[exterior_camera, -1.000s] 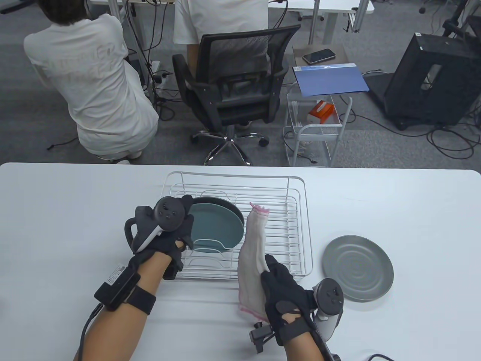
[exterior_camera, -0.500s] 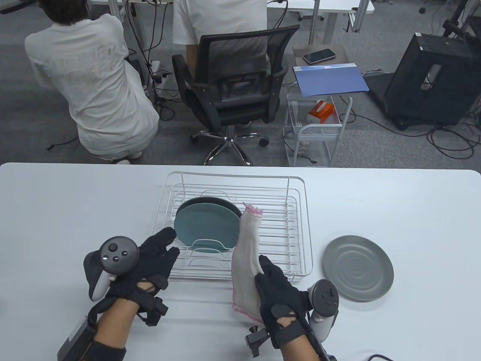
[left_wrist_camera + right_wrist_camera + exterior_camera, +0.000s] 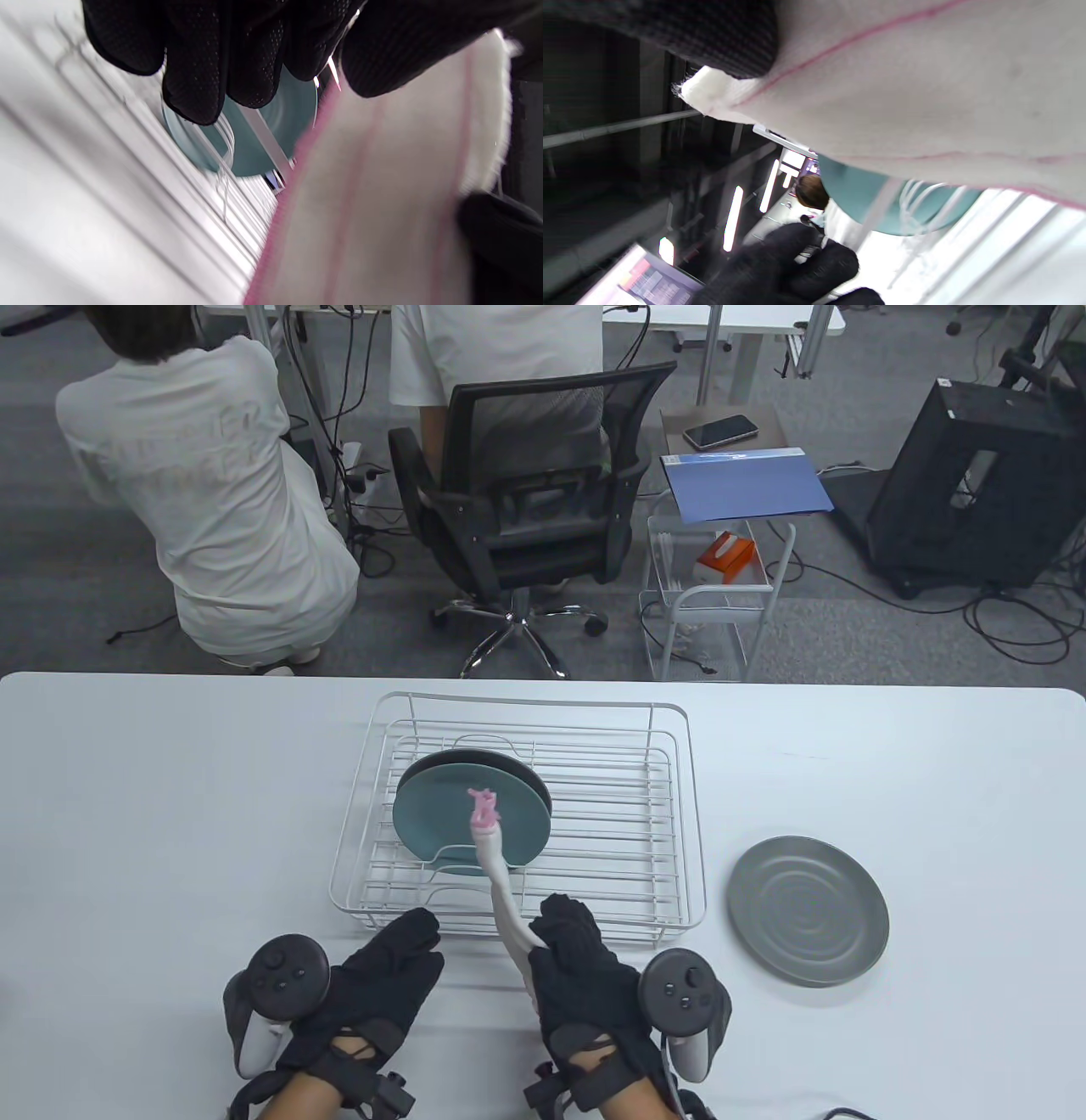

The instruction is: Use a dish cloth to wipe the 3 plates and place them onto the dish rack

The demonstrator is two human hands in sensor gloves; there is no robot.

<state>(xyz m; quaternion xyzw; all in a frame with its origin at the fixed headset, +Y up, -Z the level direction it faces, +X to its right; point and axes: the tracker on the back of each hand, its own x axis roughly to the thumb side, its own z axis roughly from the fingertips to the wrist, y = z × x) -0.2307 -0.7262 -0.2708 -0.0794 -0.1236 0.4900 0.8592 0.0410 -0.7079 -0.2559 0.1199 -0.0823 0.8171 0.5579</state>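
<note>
Near the front edge of the white table (image 3: 170, 780), both black-gloved hands hover just short of the white wire dish rack (image 3: 679, 814). The right hand (image 3: 585, 984) has its fingers curled round the lower end of a white woven dish cloth with pink edging (image 3: 501, 891); the cloth is gathered into a narrow strip whose long axis runs from the hand toward the table's far edge, its pink-fringed tip standing over the rack. In the wrist views the fabric looks coarse and soft, with thin pink stripes along it. The left hand (image 3: 373, 984) holds nothing, its fingers fairly straight and close together, pointing toward the rack's near rail. Inside the rack, in its left half, a smooth round teal plate (image 3: 441, 823) stands on edge, leaning back against a dark round plate (image 3: 509, 763) of which only the upper rim shows. To the right of the rack, apart from it, a matte grey round plate with faint concentric rings (image 3: 806, 912) lies flat on the table toward the right edge.
</note>
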